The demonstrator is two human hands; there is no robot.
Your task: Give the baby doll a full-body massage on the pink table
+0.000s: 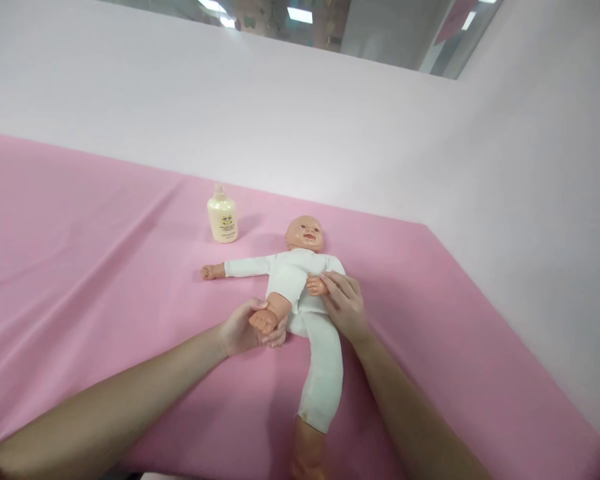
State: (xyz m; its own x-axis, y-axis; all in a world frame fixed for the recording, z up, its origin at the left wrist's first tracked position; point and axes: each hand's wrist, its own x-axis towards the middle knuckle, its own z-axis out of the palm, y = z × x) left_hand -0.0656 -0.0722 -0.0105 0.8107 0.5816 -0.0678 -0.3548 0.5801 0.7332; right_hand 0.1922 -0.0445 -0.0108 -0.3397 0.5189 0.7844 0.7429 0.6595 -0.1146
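At the near end of the doll (310, 302), a straight leg (325, 373) is stretched toward the viewer, its foot (307, 453) cut off by the lower border of the view. Beside that leg, the left forearm (145, 395) and the right forearm (410, 403) are extended on either side. At the doll's raised foot (264, 321), the left hand (250, 328) is curled, with the thumb set above and the fingers wrapped below; the matching leg (286, 277), in white cloth, is folded up over the body. Across the doll's front, one small hand (317, 286) is held in the bent fingers of the right hand (345, 303); how firmly it is pressed cannot be told. The doll itself is laid face up on the tabletop (105, 267), which is covered in creased pink cloth. On the left-hand side of the doll, its other arm (247, 267) is spread straight out. At the far end, the bald head (305, 232) is turned upward. Beyond the spread arm, a pale yellow bottle (222, 219) with dark print is stood upright. Behind the doll, the tabletop is bordered by a white wall (205, 100), in which a glass panel (380, 37) is set, with bright lights (300, 15) seen in it.
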